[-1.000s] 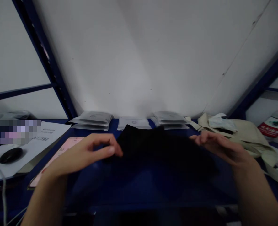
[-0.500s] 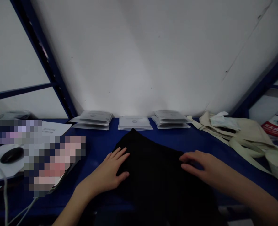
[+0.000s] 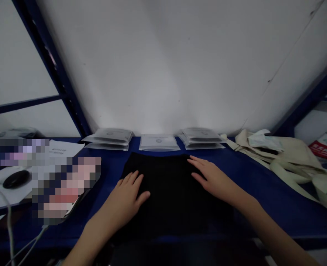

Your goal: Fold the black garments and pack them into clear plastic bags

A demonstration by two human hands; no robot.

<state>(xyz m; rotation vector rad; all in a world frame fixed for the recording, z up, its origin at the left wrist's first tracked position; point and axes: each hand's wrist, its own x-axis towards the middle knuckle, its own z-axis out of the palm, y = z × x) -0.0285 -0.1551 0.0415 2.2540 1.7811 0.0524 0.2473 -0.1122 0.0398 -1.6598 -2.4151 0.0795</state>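
Note:
A dark black cloth (image 3: 169,192) lies spread on the blue tabletop (image 3: 243,177) in front of me, its far edge now nearly straight across. My left hand (image 3: 128,195) rests on the cloth's left side, fingers spread and lying flat. On the far right corner lies my right hand (image 3: 210,177), with its fingers stretched out and the thumb apart. Neither hand grips the fabric. Folds or layers in the cloth are too dark to make out.
Behind the cloth stand a left stack (image 3: 109,138), a single packet (image 3: 159,142) and a right stack (image 3: 202,137) of clear bags. Cream cloth bags (image 3: 288,155) lie right. At left are a black mouse (image 3: 16,179), papers (image 3: 59,147), a blurred-out item (image 3: 66,192) and cables (image 3: 10,229).
The cloth's far edge has gone from a raised peak to a nearly straight line. My right hand has moved left and away from me onto the far corner; my left hand has shifted slightly left.

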